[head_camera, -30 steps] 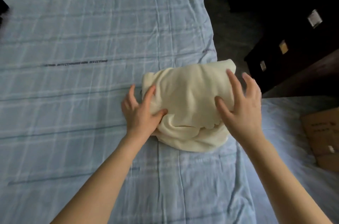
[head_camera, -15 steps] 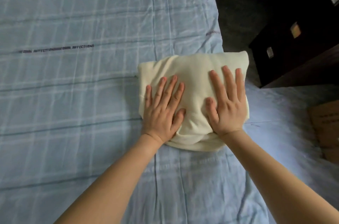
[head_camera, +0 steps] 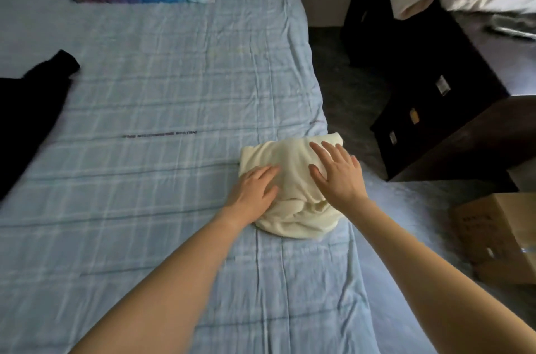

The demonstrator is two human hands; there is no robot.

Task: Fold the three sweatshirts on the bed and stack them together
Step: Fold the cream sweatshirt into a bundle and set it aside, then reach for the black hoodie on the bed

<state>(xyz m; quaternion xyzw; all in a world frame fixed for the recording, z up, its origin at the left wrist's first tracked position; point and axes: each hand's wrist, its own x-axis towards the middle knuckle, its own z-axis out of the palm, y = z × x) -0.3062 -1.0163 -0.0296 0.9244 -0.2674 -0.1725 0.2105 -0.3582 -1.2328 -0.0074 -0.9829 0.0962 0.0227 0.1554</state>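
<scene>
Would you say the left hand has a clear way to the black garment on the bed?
Probably yes, with a lean: the left hand holds nothing, and only bare sheet lies between it and the black garment.

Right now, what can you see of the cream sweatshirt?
The cream sweatshirt is folded into a compact, lumpy bundle of soft, fleecy-looking fabric, with layered folds bulging at its near edge. It lies on the blue plaid bed, close to its right edge. The left hand and right hand rest flat on top, fingers straight.
</scene>
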